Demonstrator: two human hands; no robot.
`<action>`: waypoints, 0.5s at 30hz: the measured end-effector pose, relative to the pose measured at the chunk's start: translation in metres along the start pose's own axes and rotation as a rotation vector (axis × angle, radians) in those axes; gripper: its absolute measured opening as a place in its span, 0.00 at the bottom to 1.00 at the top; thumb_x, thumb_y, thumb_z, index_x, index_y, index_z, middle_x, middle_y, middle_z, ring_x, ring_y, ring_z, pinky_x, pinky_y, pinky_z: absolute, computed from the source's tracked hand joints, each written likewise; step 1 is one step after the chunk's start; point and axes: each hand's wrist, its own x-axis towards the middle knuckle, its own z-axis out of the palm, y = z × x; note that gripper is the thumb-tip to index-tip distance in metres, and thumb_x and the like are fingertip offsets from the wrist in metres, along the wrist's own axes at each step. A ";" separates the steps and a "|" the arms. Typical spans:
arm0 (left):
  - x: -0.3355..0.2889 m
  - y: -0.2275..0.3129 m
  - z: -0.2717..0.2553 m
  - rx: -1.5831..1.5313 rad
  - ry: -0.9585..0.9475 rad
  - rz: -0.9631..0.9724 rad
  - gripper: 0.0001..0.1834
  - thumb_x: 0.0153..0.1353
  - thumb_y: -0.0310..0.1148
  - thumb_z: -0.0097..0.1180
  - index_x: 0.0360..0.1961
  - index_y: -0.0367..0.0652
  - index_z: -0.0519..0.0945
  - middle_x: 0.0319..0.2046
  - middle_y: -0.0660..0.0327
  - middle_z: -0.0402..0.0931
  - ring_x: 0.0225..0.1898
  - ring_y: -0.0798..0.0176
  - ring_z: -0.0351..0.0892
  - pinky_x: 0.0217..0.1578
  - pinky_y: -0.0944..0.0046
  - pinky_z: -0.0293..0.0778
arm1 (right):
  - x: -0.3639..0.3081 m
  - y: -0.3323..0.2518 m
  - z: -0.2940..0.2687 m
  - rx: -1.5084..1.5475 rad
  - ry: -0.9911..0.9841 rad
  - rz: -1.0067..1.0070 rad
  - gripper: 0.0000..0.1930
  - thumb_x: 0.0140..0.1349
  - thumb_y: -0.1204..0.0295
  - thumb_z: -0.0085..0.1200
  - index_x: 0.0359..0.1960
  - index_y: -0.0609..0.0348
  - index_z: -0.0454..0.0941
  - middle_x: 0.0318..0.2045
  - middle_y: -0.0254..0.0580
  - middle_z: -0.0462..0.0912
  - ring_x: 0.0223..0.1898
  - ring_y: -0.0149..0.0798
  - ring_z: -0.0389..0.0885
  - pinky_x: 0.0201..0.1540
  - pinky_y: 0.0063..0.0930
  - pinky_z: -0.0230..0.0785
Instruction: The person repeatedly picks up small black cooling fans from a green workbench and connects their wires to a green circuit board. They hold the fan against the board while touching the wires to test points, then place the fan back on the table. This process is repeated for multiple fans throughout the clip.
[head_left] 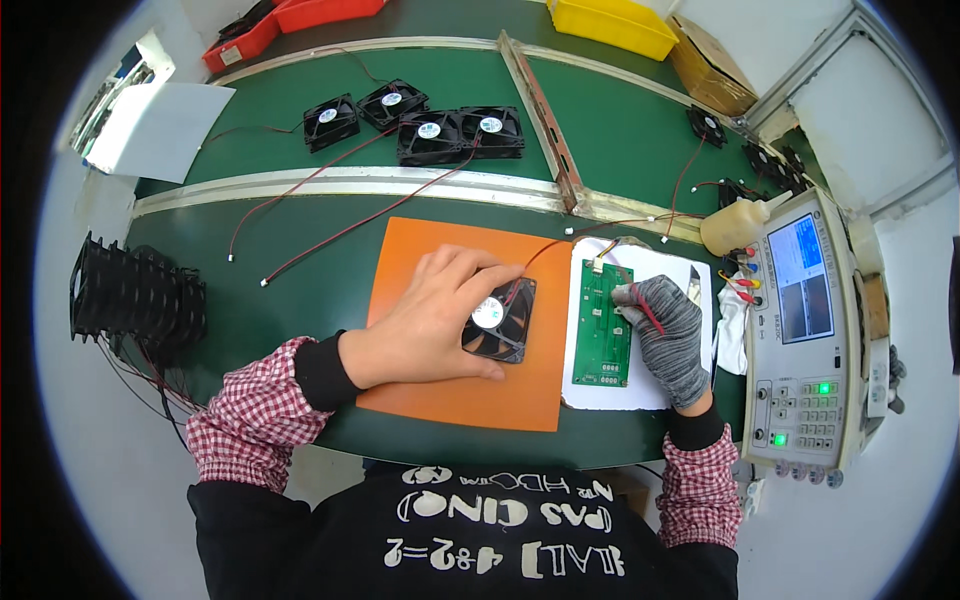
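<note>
My bare left hand (430, 315) is wrapped around the left side of a black square cooling fan (516, 335), its thumb along the lower edge. The fan lies on an orange mat (470, 403), and a red wire leads up and right from it. On the right, my right hand (664, 332), in a grey glove, is closed over the edge of a green circuit board (597, 345). A short length of red wire (648, 312) shows at its pinched fingers; the wire's end is hidden. Under the board is a white pad (650, 392).
Several black fans (430, 140) with trailing wires lie beyond the metal rail (350, 187). A fan stack (135, 295) stands at left. To the right are a test instrument (805, 330) with a lit screen and a yellowish bottle (735, 228). Red (320, 12) and yellow bins (615, 25) sit at the back.
</note>
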 end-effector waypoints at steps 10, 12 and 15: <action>0.000 0.014 -0.008 0.173 0.184 0.120 0.47 0.35 0.46 0.77 0.59 0.41 0.71 0.51 0.54 0.70 0.51 0.48 0.67 0.54 0.50 0.62 | 0.005 -0.017 -0.004 -0.131 -0.028 -0.108 0.13 0.50 0.81 0.60 0.37 0.54 0.83 0.29 0.42 0.81 0.34 0.46 0.79 0.39 0.37 0.72; -0.006 0.036 -0.028 0.419 0.355 0.330 0.40 0.41 0.49 0.73 0.55 0.41 0.74 0.47 0.55 0.74 0.47 0.51 0.72 0.48 0.53 0.66 | 0.003 -0.009 -0.001 0.009 -0.003 -0.042 0.13 0.50 0.82 0.60 0.38 0.54 0.83 0.29 0.42 0.81 0.35 0.46 0.80 0.41 0.36 0.73; -0.026 0.056 -0.052 0.336 0.583 0.655 0.34 0.51 0.58 0.62 0.50 0.44 0.73 0.42 0.57 0.76 0.40 0.58 0.73 0.36 0.62 0.69 | -0.002 -0.004 -0.003 0.086 0.007 0.051 0.12 0.50 0.81 0.61 0.38 0.54 0.83 0.31 0.42 0.80 0.39 0.44 0.80 0.44 0.34 0.74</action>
